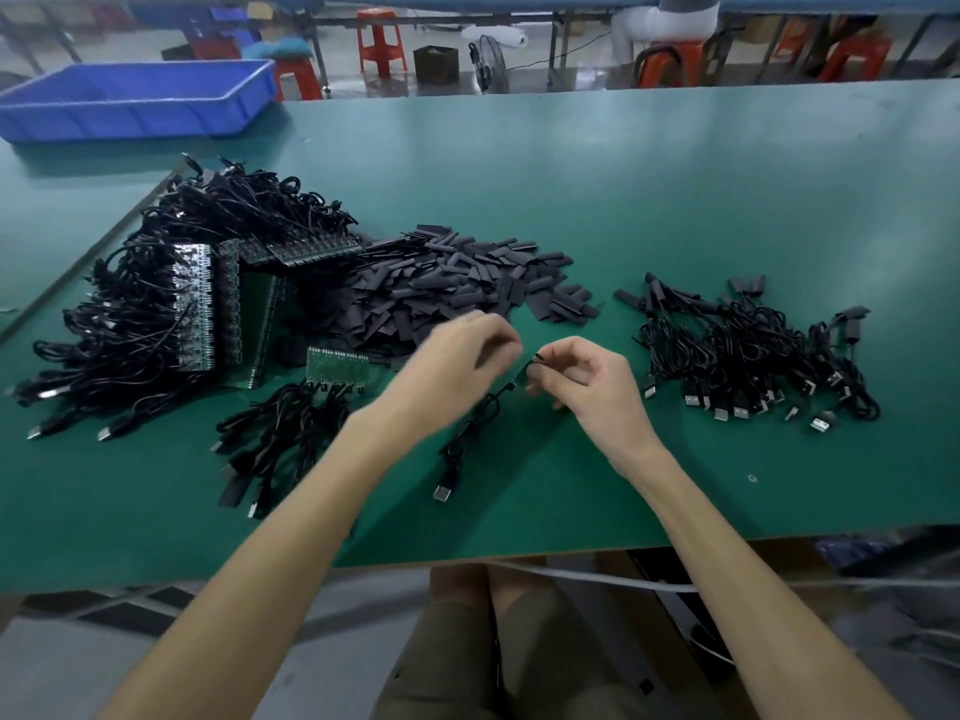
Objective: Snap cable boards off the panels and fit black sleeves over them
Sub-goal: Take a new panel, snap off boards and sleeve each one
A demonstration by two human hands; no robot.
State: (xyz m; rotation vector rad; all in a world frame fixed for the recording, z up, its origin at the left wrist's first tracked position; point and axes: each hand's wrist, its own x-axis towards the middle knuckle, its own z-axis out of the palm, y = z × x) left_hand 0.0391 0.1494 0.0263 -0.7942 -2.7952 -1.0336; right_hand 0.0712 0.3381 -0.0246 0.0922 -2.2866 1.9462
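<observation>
My right hand (582, 384) pinches a small cable board (531, 367) whose black cable (467, 433) trails down to a USB plug on the green table (675, 200). My left hand (457, 361) hovers blurred just left of it, fingers curled, with nothing visible in them. Behind my hands lies a heap of flat black sleeves (457, 283). A short green panel (335, 365) with cables attached lies to the left. Further left, a big pile of panels and cables (208, 298) covers the table.
A pile of sleeved cables (753, 356) lies at the right. A blue plastic bin (140, 98) stands at the table's back left. Red stools and a fan are on the floor beyond the far edge. The table's near edge runs just above my lap.
</observation>
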